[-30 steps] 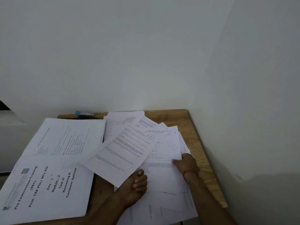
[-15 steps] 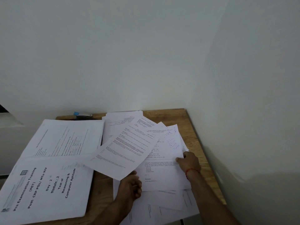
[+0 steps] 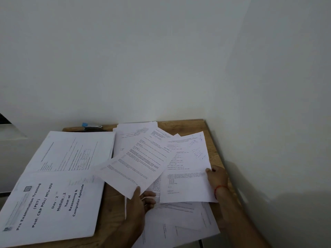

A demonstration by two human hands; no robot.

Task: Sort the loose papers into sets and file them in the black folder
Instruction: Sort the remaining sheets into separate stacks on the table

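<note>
Loose printed papers lie fanned over the right half of a small wooden table. My left hand pinches the near corner of a tilted printed sheet, thumb on top, holding it raised above the pile. My right hand grips the right edge of another sheet with blue handwriting near its top. On the left lie two large stacks: one titled "Pre Examination Training" and one behind it. A thin dark edge shows under the back stack; no black folder is plainly visible.
A stapler with a blue end lies at the table's back edge. White walls close the table in behind and on the right. Papers overhang the table's near edge at the lower right.
My left hand turned over and now pinches the tilted sheet's corner, lifting it. My right hand slid right and took hold of the handwritten sheet's edge, raising it from the pile.
</note>
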